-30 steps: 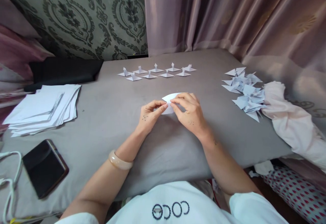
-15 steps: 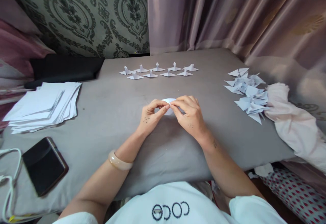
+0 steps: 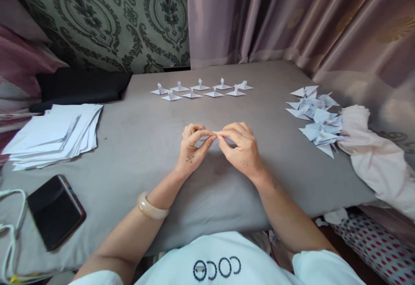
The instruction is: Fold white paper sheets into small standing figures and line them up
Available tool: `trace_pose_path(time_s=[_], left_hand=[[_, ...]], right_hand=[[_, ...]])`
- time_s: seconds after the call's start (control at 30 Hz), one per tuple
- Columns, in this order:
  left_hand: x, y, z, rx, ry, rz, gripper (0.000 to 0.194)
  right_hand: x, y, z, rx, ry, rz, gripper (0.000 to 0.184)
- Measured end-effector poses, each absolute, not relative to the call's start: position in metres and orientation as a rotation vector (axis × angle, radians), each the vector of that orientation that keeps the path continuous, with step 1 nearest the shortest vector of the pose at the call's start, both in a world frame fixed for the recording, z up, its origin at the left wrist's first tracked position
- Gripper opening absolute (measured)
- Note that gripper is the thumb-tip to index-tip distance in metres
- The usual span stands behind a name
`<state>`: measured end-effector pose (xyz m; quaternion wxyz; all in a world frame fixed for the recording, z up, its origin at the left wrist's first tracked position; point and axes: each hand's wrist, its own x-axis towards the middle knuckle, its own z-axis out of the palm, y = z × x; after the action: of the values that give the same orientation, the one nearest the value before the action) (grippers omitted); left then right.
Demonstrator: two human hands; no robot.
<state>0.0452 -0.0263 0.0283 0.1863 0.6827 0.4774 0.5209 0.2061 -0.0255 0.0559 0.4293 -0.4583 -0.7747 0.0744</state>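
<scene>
My left hand (image 3: 192,149) and my right hand (image 3: 239,148) meet over the middle of the grey table (image 3: 145,138). Both pinch a small folded white paper (image 3: 212,135) between thumb and fingertips; only a thin sliver of it shows between the fingers. A pale bangle (image 3: 151,206) sits on my left wrist. Beyond the hands, several finished white paper figures (image 3: 201,90) stand in two rows at the far side.
A stack of white sheets (image 3: 53,134) lies at the left, with a black phone (image 3: 55,210) and a white cable (image 3: 13,224) nearer me. A heap of folded paper pieces (image 3: 316,118) and a pale cloth (image 3: 376,155) lie at the right. A black cloth (image 3: 81,87) lies far left.
The white paper showed as a broad flap above my fingers; now it is folded down and nearly hidden in the pinch. My left fingers have curled in tighter.
</scene>
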Motion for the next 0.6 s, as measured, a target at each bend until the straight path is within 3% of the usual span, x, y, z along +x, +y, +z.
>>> trace_pose_path(time_s=[0.6], left_hand=[[0.0416, -0.0228, 0.0313, 1.854, 1.103, 1.502, 0.003]], right_hand=[[0.2101, -0.0236, 0.0606, -1.058, -1.885, 0.423, 0.01]])
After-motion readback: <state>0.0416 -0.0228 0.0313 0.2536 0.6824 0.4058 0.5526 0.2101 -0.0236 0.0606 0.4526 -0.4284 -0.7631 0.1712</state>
